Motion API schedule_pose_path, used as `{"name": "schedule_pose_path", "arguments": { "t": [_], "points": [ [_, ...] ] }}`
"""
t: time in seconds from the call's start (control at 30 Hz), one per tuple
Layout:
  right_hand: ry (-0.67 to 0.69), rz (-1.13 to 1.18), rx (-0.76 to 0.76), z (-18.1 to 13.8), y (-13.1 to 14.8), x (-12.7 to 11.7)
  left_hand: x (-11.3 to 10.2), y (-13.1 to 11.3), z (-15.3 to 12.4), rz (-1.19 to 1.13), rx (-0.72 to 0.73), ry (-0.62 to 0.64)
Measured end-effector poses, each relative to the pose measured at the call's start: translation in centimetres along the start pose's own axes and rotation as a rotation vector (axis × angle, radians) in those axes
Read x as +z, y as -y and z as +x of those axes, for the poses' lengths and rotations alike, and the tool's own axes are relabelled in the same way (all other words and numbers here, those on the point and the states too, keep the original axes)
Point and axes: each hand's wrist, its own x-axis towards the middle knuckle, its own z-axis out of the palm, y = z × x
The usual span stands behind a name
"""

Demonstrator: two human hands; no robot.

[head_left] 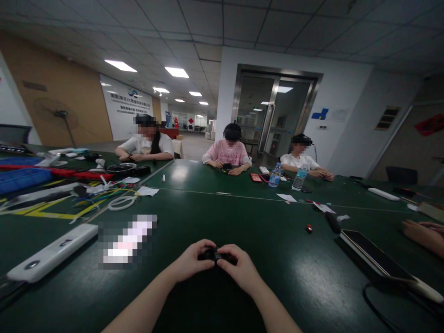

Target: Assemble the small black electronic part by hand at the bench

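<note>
Close in front of me, my left hand (189, 263) and my right hand (243, 270) meet over the dark green table (180, 300). Between them is a small black object (216, 255), gripped from both sides by thumbs and fingers. The fingers cover much of it, and its kind cannot be made out. To the left of my hands lies a lit, pixelated phone-like slab (130, 243).
A white power strip (52, 252) lies at left, near cables and a blue tray (24, 179). At right are a dark-screened phone (374, 254), a small red item (309, 228) and another person's hand (425, 233). Two water bottles (275, 175) stand farther off; several people sit opposite.
</note>
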Motion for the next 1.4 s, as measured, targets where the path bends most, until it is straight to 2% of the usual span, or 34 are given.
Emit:
{"name": "schedule_pose_path", "arguments": {
  "t": [0.4, 0.97, 1.4],
  "points": [
    [-0.039, 0.013, -0.040, 0.25, -0.85, 0.39, 0.06, 0.42, 0.23, -0.020, 0.039, 0.006],
    [-0.033, 0.036, -0.024, -0.02, -0.28, 0.33, 0.06, 0.10, 0.08, -0.013, 0.011, 0.024],
    [-0.049, 0.010, -0.077, 0.20, -0.67, 0.52, -0.04, 0.72, 0.22, -0.040, 0.033, 0.024]
  ]
}}
